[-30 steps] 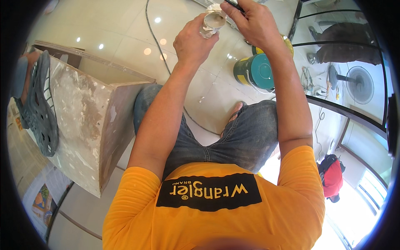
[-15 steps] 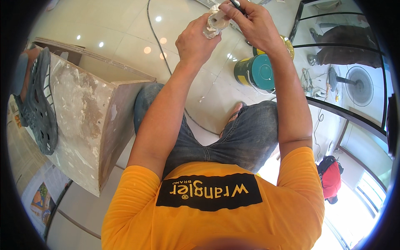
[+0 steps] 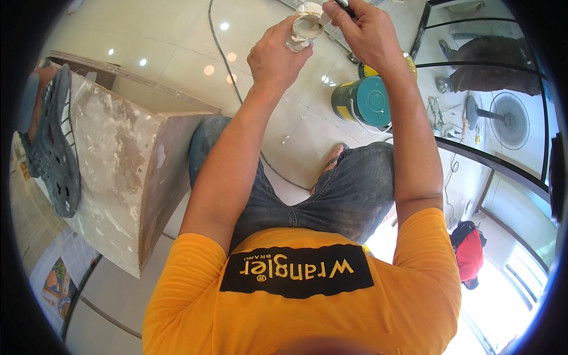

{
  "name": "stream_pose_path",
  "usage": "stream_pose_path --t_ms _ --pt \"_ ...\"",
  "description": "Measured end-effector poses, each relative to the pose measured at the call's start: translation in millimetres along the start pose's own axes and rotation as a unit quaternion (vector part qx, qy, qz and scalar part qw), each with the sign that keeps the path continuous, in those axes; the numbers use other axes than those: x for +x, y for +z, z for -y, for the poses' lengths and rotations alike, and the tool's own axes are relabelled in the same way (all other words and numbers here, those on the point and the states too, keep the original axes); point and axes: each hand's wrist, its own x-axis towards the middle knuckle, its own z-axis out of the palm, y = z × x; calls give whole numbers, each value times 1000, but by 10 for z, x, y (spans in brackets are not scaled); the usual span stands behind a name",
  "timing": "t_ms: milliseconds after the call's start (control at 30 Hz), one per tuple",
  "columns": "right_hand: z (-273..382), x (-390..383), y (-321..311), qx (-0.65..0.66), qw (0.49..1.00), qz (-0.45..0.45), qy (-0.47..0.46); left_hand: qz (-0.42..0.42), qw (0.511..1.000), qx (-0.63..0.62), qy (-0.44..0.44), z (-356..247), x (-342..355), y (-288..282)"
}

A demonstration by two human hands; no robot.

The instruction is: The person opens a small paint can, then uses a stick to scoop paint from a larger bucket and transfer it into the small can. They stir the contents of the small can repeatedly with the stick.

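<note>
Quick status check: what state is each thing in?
Pale cup: open-topped, held in left hand
Black-handled tool: held in right hand
Green bucket: upright, lidded
Black cable: uncoiled
Wooden box: blotchy, stained
Grey clog: worn

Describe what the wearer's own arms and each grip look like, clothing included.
Below short, plain yellow-orange sleeves, the left forearm and right forearm are bare. The left grip and right grip are ungloved human hands. No watch, bracelet or cable is visible on either arm.
</note>
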Motion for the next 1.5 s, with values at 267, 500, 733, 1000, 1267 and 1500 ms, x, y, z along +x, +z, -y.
stream_pose_path --t_ms 267,500,733,1000,1267,1500 --pt "27 16 40 110 991 -48 -53 -5 1000 9 2 -13 -12 8" --pt "29 20 56 250 962 -44 -98 4 1000 8 -3 -11 -2 13" --pt "24 6 19 96 995 21 -9 12 1000 19 -11 -8 -4 12" --pt "17 21 38 34 999 -5 -9 -12 1000 7 -8 -5 -9 5" --pt "5 23 44 57 998 -14 0 -22 1000 4 2 -11 -11 14" --pt "-20 33 64 224 973 -44 -42 -18 1000 -4 1 -3 9 15"
